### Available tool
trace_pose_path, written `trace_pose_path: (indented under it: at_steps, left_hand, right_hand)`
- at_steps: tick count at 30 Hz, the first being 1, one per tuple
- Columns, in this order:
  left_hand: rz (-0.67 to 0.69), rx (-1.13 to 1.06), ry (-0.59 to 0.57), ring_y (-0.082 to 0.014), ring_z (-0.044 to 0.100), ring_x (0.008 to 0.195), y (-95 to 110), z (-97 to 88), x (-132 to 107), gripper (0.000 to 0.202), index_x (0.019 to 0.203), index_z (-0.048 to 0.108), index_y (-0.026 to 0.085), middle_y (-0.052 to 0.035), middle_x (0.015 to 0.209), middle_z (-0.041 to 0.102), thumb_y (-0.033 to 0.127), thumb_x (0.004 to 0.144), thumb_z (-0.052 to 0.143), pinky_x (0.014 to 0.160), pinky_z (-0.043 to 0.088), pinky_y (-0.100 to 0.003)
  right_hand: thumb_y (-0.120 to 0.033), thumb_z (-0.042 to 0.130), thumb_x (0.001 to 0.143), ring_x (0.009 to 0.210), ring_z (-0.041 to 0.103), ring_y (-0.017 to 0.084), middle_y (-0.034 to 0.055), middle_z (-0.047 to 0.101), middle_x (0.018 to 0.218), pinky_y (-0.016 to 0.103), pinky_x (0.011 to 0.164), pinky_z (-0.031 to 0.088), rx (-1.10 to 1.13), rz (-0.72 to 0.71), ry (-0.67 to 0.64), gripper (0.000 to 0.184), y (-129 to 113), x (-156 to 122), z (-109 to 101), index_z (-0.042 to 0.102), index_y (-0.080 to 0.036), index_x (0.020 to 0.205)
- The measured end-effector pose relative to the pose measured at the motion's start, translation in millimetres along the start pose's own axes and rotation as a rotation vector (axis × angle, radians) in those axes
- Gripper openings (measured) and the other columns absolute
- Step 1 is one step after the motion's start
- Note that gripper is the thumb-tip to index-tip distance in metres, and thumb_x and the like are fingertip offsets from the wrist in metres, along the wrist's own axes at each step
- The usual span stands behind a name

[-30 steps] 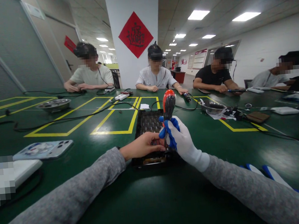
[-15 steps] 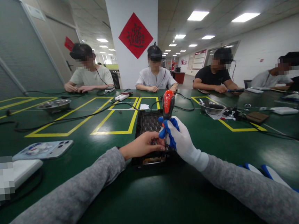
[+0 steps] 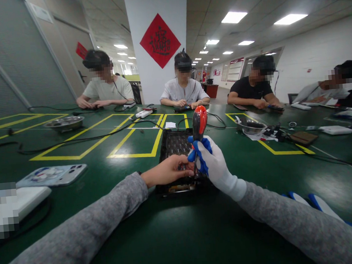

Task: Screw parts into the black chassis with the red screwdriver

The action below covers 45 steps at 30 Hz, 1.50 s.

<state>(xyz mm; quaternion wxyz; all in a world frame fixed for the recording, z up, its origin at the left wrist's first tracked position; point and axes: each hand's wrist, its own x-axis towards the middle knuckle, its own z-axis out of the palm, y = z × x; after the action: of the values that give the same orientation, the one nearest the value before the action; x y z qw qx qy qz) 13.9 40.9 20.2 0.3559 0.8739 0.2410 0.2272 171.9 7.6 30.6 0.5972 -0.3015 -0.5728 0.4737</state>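
Note:
My right hand [image 3: 215, 165], in a white and blue work glove, grips a screwdriver [image 3: 200, 123] with a red and black handle. The tool stands nearly upright, its shaft pointing down at the right side of a black plastic casing [image 3: 164, 143]. The casing lies on the table in front of me and has a patterned inner surface. Over its near half is my bare left hand [image 3: 170, 169], thumb and fingers pinched close to the screwdriver's shaft. Whatever sits between those fingers is too small to name, and the screwdriver's tip is hard to make out.
A phone [image 3: 52, 175] and a white device [image 3: 31, 202] lie on the left. Metal bowls [image 3: 64, 123] [image 3: 251, 126] stand farther off, with cables [image 3: 102, 136] across the green table. A spare glove [image 3: 324, 207] lies under my right forearm. Several people sit opposite.
The screwdriver's handle has turned and leans slightly more to the right. My left hand stays in place over the casing. Across the table, the middle person's hands have moved closer together.

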Motion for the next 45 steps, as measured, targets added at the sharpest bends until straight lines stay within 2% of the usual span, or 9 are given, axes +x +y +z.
trace_pose_path:
  at_steps: [5, 10, 13, 20, 27, 33, 40, 45]
  left_hand:
    - [-0.019, -0.036, 0.001, -0.0133, 0.056, 0.074, 0.5, 0.3, 0.6, 0.020, 0.077, 0.057, 0.012, -0.0017, 0.079, 0.061, 0.032, 0.078, 0.059, 0.074, 0.044, -0.027]
    - [0.054, -0.118, -0.006, -0.0125, 0.056, 0.076, -1.3, 1.3, 0.5, 0.014, 0.077, 0.057, 0.012, -0.0022, 0.080, 0.062, 0.025, 0.081, 0.054, 0.075, 0.044, -0.025]
    - [0.060, -0.106, -0.011, -0.0124, 0.056, 0.078, -0.5, 0.9, 0.6, 0.014, 0.078, 0.058, 0.012, -0.0025, 0.082, 0.062, 0.024, 0.082, 0.053, 0.077, 0.043, -0.026]
    - [-0.032, -0.084, -0.001, -0.0124, 0.055, 0.072, 0.2, 1.6, 1.2, 0.019, 0.077, 0.057, 0.012, -0.0014, 0.077, 0.061, 0.032, 0.078, 0.058, 0.073, 0.045, -0.027]
    - [0.024, -0.073, -0.004, -0.0132, 0.057, 0.078, -0.3, 0.7, 0.8, 0.016, 0.080, 0.059, 0.012, -0.0028, 0.082, 0.063, 0.027, 0.082, 0.054, 0.078, 0.044, -0.026]
    - [-0.033, -0.100, -0.016, -0.0142, 0.057, 0.077, 2.3, 0.7, 1.1, 0.018, 0.080, 0.059, 0.012, -0.0029, 0.082, 0.063, 0.030, 0.078, 0.059, 0.076, 0.045, -0.029]
    - [0.026, -0.112, 0.012, -0.0130, 0.057, 0.077, -2.1, 2.0, 0.2, 0.012, 0.077, 0.058, 0.012, -0.0023, 0.080, 0.062, 0.024, 0.080, 0.056, 0.077, 0.045, -0.027]
    - [0.030, -0.065, 0.015, -0.0134, 0.056, 0.078, 0.2, 0.2, 1.0, 0.015, 0.078, 0.059, 0.013, -0.0025, 0.082, 0.062, 0.027, 0.079, 0.057, 0.079, 0.044, -0.028]
  right_hand:
    - [-0.043, 0.050, 0.082, 0.043, 0.042, 0.005, -0.0044, 0.054, 0.061, 0.018, 0.040, 0.032, -0.005, -0.013, 0.001, 0.029, 2.1, 0.7, -0.3, 0.050, -0.019, 0.098]
    - [-0.043, 0.050, 0.082, 0.040, 0.039, 0.005, -0.0055, 0.052, 0.059, 0.018, 0.038, 0.030, 0.013, 0.007, -0.021, 0.028, 2.6, 1.3, -0.5, 0.049, -0.019, 0.097]
    - [-0.043, 0.051, 0.081, 0.041, 0.040, 0.005, -0.0054, 0.052, 0.059, 0.018, 0.038, 0.030, 0.012, -0.002, -0.010, 0.029, 1.4, 1.1, -0.1, 0.049, -0.019, 0.098]
    - [-0.041, 0.052, 0.080, 0.047, 0.045, 0.007, -0.0044, 0.053, 0.061, 0.018, 0.042, 0.036, 0.013, 0.005, 0.001, 0.028, -1.7, 1.2, 1.0, 0.050, -0.019, 0.097]
    - [-0.043, 0.050, 0.081, 0.040, 0.039, 0.005, -0.0052, 0.053, 0.059, 0.018, 0.038, 0.031, -0.001, 0.004, -0.022, 0.030, 0.4, 0.9, 0.1, 0.049, -0.019, 0.099]
    - [-0.041, 0.051, 0.082, 0.043, 0.042, 0.005, -0.0044, 0.053, 0.062, 0.018, 0.040, 0.033, -0.011, -0.013, -0.010, 0.028, 1.6, 1.3, 0.3, 0.050, -0.019, 0.099]
    - [-0.044, 0.050, 0.081, 0.041, 0.041, 0.006, -0.0051, 0.053, 0.059, 0.018, 0.038, 0.032, 0.002, 0.000, -0.011, 0.031, 3.0, 1.3, -0.3, 0.049, -0.019, 0.100]
    - [-0.043, 0.051, 0.081, 0.042, 0.042, 0.005, -0.0038, 0.055, 0.062, 0.018, 0.039, 0.033, -0.014, -0.021, 0.001, 0.030, 2.4, 1.9, -0.1, 0.050, -0.019, 0.099]
